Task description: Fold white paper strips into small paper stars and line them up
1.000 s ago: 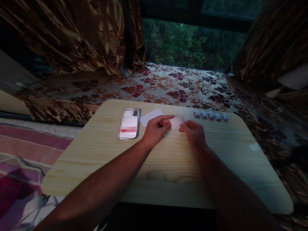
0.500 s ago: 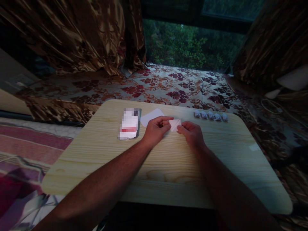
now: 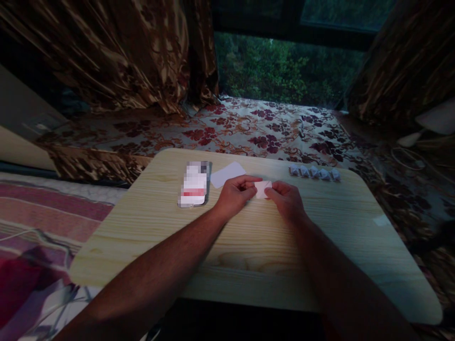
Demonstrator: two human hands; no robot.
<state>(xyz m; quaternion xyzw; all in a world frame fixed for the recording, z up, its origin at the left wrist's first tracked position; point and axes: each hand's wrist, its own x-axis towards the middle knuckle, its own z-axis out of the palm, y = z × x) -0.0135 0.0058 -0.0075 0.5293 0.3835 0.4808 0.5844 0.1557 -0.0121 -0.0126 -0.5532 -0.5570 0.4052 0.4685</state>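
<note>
A small piece of white folded paper [image 3: 263, 189] with a slanting crease is held between my two hands above the middle of the table [image 3: 249, 237]. My left hand [image 3: 239, 193] pinches its left edge, with the fingers bent over the far side. On the right edge, my right hand [image 3: 285, 198] presses thumb and fingers together. Just beyond my left hand lies a flat pale sheet of paper [image 3: 227, 174]. The fingertips behind the folded paper are partly hidden.
Several small folded paper pieces [image 3: 314, 172] stand in a row at the table's far right. A phone [image 3: 195, 184], partly blurred out, lies left of my hands. A whitish scrap [image 3: 381, 220] is near the right edge. Behind the table is a flower-patterned cloth [image 3: 263, 128].
The folded paper has turned slightly between my hands and looks more level and rectangular. My fingers remain on both its sides. The whole view has shifted a little.
</note>
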